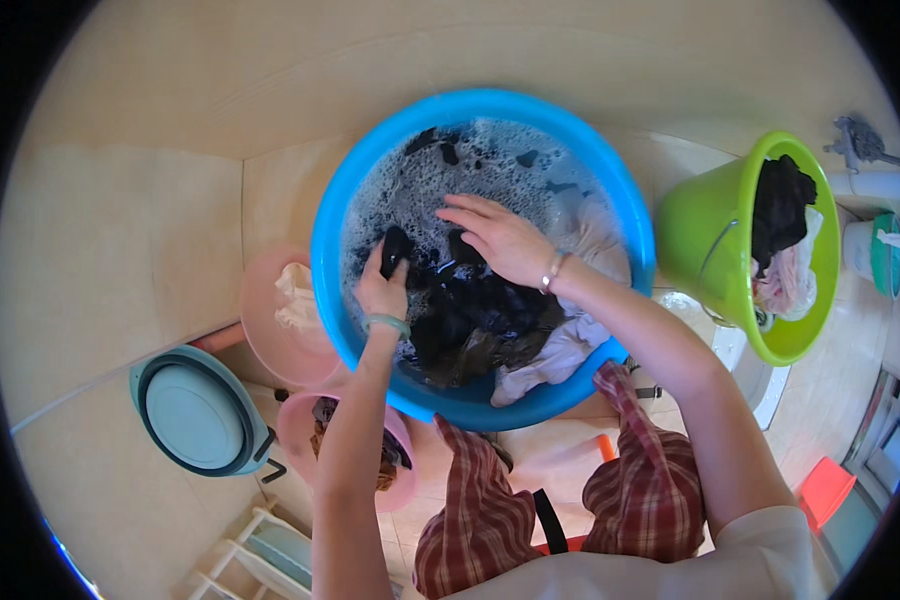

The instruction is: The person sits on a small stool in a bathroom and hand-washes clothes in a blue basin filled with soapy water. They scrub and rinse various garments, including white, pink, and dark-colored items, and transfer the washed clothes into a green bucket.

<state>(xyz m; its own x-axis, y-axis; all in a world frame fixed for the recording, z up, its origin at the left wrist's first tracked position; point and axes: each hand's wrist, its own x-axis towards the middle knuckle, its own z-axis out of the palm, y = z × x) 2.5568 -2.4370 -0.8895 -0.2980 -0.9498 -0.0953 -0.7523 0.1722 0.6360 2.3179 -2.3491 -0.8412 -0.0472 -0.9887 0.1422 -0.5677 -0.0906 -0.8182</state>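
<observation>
Beige wall, smooth. Round blue plastic basin, holding sudsy water. Heap of soaked black cloth: basin's middle to near edge. Pale wet fabric: towards right edge. Left hand: near left edge, pinching a small black cloth wad. Right hand: fingers loosely spread near the middle; whether touching, we cannot tell.

A white top, red plaid trousers, pale green bangle and slim bracelet are worn.
</observation>
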